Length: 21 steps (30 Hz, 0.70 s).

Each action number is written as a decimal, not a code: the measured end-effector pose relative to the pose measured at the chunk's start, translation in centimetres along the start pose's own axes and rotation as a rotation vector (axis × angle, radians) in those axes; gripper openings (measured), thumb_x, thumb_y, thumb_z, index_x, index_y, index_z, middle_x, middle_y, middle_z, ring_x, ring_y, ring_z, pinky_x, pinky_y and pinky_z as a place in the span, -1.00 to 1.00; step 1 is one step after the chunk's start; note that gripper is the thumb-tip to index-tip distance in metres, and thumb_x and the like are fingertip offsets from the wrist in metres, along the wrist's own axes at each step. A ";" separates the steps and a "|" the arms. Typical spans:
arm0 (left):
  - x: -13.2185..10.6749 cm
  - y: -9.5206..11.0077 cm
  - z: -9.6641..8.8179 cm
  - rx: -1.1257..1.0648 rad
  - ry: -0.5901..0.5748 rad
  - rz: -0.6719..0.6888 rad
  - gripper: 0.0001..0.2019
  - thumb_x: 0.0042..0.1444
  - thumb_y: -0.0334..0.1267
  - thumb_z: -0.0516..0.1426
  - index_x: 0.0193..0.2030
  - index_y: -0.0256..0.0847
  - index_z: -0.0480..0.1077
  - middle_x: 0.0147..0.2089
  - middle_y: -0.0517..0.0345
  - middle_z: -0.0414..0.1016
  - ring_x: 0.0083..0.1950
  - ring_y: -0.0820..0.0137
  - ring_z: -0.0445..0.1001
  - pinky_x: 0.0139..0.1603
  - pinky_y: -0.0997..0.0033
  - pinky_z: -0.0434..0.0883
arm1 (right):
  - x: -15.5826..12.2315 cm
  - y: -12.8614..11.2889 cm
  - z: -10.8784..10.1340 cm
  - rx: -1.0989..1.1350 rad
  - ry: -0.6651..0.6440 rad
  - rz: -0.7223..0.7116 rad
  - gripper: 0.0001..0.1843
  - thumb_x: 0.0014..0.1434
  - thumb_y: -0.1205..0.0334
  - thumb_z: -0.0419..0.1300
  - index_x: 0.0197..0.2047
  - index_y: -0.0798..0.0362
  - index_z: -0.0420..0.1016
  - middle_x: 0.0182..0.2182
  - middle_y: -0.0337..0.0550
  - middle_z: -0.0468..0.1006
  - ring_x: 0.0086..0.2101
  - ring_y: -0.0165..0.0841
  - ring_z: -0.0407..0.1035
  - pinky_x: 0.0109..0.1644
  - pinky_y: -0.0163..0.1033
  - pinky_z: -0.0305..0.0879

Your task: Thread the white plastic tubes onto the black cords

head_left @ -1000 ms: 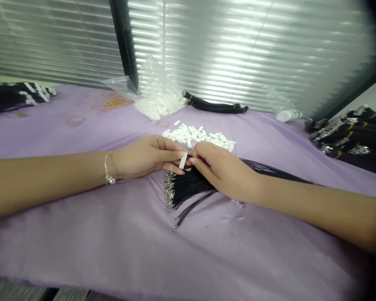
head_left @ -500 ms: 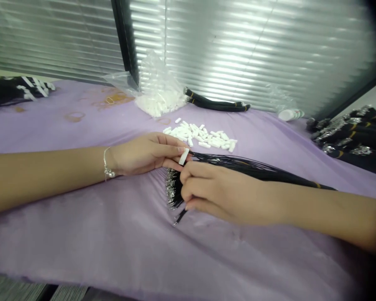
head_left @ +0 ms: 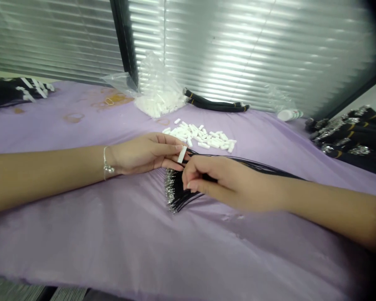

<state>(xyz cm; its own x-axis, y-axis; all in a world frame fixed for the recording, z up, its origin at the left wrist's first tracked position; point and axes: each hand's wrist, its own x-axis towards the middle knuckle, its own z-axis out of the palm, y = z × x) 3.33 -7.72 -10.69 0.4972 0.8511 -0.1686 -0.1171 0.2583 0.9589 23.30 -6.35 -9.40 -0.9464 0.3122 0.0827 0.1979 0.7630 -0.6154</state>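
Here, the left hand point(head_left: 148, 154) pinches a small, white, oblong piece point(head_left: 182, 154) just left of the right hand point(head_left: 222, 179), which curls half-closed over thin, black, silver-tipped wires point(head_left: 177, 188) on the purple cloth point(head_left: 113, 242); whether it grips any, I cannot tell.

Purple cloth point(head_left: 81, 234) covers the work surface; creases noted throughout. Slatted blinds point(head_left: 238, 37) stand behind, divided by a dark upright frame point(head_left: 123, 37). Against them at the rear: a clear plastic bag point(head_left: 159, 90) with white pieces inside, and beside it a black cable bundle point(head_left: 217, 106), silvery at its ends. Further right, a white container point(head_left: 288, 115) lies on its side – its label unreadable. At far right, tied black bundles point(head_left: 351, 133) are piled, yellow bands visible. At far left, black cables point(head_left: 3, 94) with white end pieces. An orange-brown patch point(head_left: 120, 99) marks the cloth near a pale loop point(head_left: 109, 101).
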 end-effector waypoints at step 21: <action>0.2 -0.5 -0.7 0.063 -0.012 0.037 -0.84 0.15 -0.36 0.03 -0.23 -0.33 0.41 -0.13 0.02 0.43 -0.08 0.43 0.40 0.04 0.38 0.34 | -0.1 -0.5 -0.6 -0.118 -0.187 -0.121 -0.92 0.11 0.39 0.09 -0.36 0.12 0.40 -0.36 -0.20 0.40 -0.27 -0.47 0.26 -0.15 -0.36 0.18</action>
<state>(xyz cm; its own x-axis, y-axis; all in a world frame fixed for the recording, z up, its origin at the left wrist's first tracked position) 2.89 -7.32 -11.34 0.5035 0.8541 -0.1305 -0.0815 0.1973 0.9770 23.42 -6.44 -8.59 -0.9936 0.1128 -0.0035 0.0986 0.8523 -0.5136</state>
